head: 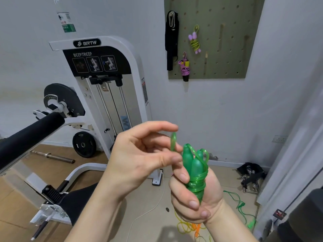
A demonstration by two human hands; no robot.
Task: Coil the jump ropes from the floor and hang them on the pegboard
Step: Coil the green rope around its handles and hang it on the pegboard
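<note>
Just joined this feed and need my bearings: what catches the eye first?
Front and centre, the right hand grips a green rope wound round its handles, while the left hand pinches its loose loop. Top right, the pegboard already carries a lime rope and a pink rope, both coiled. A yellow rope and a green cord lie loose on the floor, bottom right.

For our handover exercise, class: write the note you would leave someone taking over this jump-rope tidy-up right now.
Left hand: pinches the free loop of the green rope.
Right hand: grips the green rope's handles, cord wound round them.
Done: the lilac-handled rope and the pink rope hang coiled on the pegboard.
Left: finish and hang the green rope, then coil and hang the thin green rope and the yellow rope lying on the floor.
</note>
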